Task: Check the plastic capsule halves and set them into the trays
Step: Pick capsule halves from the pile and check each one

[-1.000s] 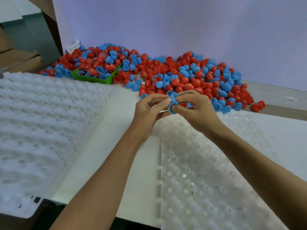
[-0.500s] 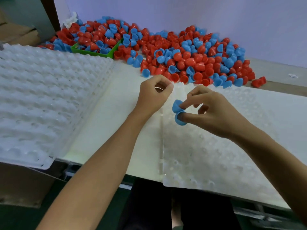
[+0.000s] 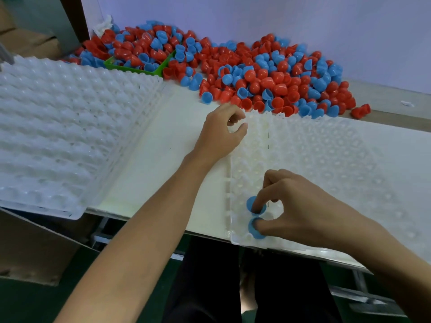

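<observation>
Head view, looking down at your bench: your right hand [image 3: 293,203] is low in the frame, right of centre, over the near left corner of the white tray [image 3: 326,159] that fills the lower right. Its fingers are curled, and the fingertips [image 3: 257,207] press on two blue capsule halves [image 3: 255,216], one just above the other in the frame. Both halves sit on the tray's moulded surface close to its near edge. Whether they are fully seated in pockets cannot be told; the fingers cover part of each.

Your left hand [image 3: 221,134] is at centre frame, at the far left corner of the same tray. Its fingers are curled loosely, with the thumb near the forefinger. Nothing can be made out in its grasp, though whether it pinches the tray's edge cannot be told from this angle.

A second white tray [image 3: 65,127] occupies the left of the frame, lying apart from the first, with a strip of the white bench surface [image 3: 163,159] between them.

A pile of red and blue capsule halves [image 3: 268,75] runs across the upper centre and upper right, reaching the far edge of the right-hand tray. A green bin [image 3: 130,68] at upper left centre is partly buried in that pile.
</observation>
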